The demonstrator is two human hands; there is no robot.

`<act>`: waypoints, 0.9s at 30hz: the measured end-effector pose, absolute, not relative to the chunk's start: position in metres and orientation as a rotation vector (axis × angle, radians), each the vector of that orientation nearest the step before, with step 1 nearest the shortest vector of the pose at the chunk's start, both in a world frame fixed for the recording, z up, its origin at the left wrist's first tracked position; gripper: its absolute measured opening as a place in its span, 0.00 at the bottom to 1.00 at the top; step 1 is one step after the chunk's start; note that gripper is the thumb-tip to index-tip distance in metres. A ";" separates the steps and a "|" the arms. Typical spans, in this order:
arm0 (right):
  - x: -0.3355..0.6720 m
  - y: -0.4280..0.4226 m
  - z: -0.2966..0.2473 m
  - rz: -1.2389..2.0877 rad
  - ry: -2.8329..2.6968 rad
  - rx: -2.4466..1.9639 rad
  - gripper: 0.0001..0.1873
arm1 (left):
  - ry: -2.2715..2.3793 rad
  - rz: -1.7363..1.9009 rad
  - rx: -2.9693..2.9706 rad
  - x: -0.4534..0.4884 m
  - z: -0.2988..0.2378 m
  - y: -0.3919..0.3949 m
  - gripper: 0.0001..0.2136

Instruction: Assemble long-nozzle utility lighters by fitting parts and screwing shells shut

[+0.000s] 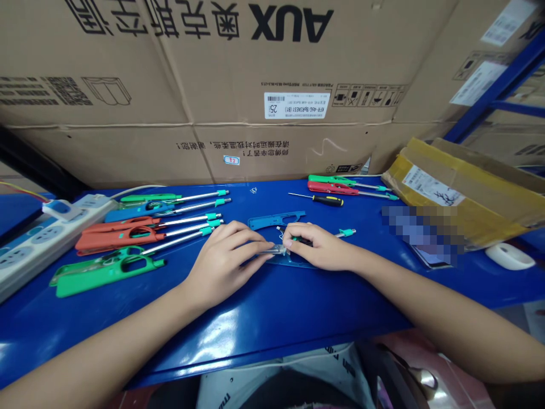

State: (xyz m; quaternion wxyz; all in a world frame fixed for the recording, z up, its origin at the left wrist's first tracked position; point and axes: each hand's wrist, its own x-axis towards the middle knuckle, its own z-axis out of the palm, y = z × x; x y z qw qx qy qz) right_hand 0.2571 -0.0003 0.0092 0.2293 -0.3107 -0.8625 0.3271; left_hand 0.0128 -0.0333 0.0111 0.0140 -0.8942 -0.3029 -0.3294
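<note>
My left hand (pixel 223 258) and my right hand (pixel 318 245) meet at the middle of a blue table (pixel 272 307). Both pinch a blue long-nosed lighter (pixel 281 250) lying open on the table; its metal tube with a green tip (pixel 347 232) sticks out to the right. The left fingertips press on a small metal part of it. A separate blue shell half (pixel 276 219) lies just behind the hands.
Several red, green and blue lighters (pixel 140 233) lie in a row at the left. Two more (pixel 340 184) and a black-handled screwdriver (pixel 323 199) lie behind. A power strip (pixel 38 238) sits far left, cardboard boxes (pixel 460 187) right and behind, a white mouse (pixel 510 255) far right.
</note>
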 end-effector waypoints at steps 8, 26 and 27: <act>0.255 -0.009 0.013 0.587 -2.605 -0.982 0.10 | -1.185 -0.983 -3.079 0.012 0.006 -0.024 0.06; 0.254 -0.017 0.018 0.494 -2.721 -0.920 0.10 | -1.341 -0.829 -3.368 0.002 0.018 -0.026 0.08; 0.254 -0.017 0.018 0.491 -2.721 -0.918 0.10 | -1.343 -0.830 -3.361 0.002 0.018 -0.026 0.07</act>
